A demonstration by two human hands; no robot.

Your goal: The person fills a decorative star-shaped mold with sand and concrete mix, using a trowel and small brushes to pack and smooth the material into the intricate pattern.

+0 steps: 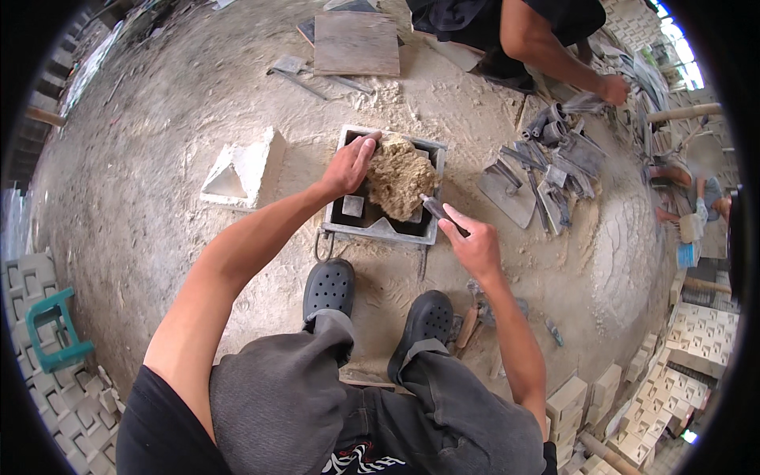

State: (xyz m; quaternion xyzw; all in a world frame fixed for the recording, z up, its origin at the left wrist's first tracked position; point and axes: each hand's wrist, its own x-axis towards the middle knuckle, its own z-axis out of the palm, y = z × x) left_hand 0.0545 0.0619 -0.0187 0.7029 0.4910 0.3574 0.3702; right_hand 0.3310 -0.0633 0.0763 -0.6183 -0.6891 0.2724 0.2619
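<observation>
In front of my feet lies a rectangular grey metal mould (380, 229) with raised blocks inside. A large clump of damp, tan sandy mix (402, 178) sits over its middle and hides much of the inside. My right hand (475, 244) is closed around the dark handle of a trowel (434, 207); its metal neck meets the clump and the blade is hidden. My left hand (350, 166) rests at the mould's far left side, fingers stretched out against the clump's edge.
A white cast block (244, 170) stands left of the mould. Boards (356, 43) lie beyond it. Metal parts (562, 158) are piled at right, near a crouching co-worker's arm (554, 51). Pale powder (629, 261), stacked blocks (661, 404) and a green stool (57, 328) stand further out.
</observation>
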